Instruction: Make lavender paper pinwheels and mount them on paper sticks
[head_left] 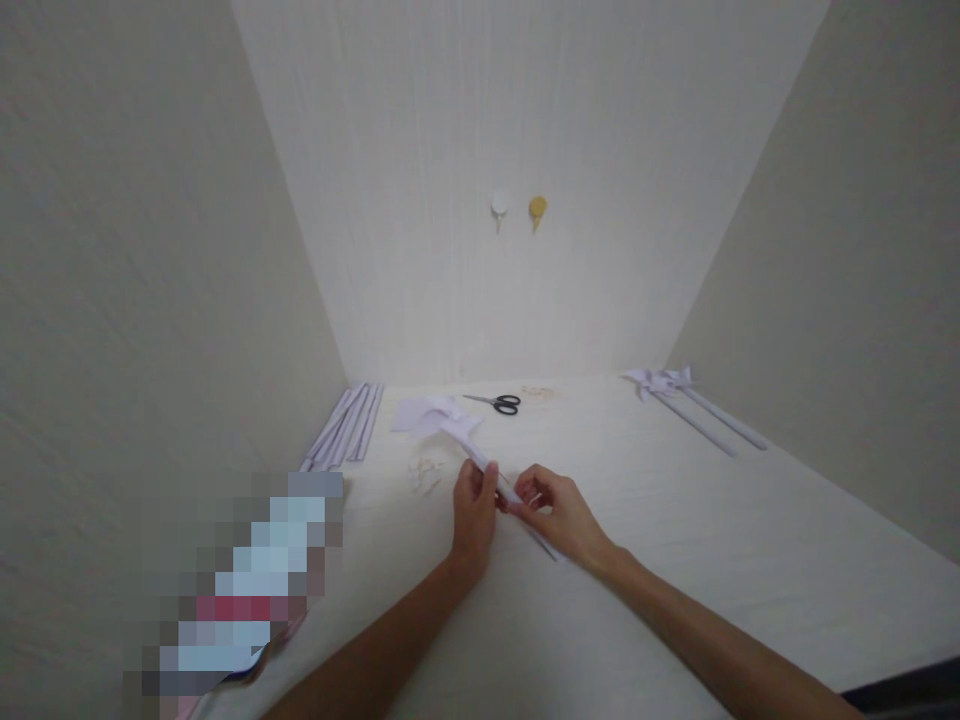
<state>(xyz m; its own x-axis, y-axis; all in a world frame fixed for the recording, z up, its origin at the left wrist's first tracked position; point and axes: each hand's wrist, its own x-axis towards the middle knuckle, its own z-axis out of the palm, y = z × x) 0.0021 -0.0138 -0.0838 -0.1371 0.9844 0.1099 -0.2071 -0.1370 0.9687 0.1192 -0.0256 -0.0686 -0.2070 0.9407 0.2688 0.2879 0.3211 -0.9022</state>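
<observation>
Paper pinwheel (439, 415) on a stick (480, 460) is gripped by left hand (474, 512) and right hand (561, 515); the stick could be creased if squeezed hard.

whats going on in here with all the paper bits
A person holds a white paper pinwheel by its stick, low over the table. The left hand and right hand pinch it close together. Scissors lie behind it, rolled paper sticks by the left wall and more pinwheels far right.
</observation>
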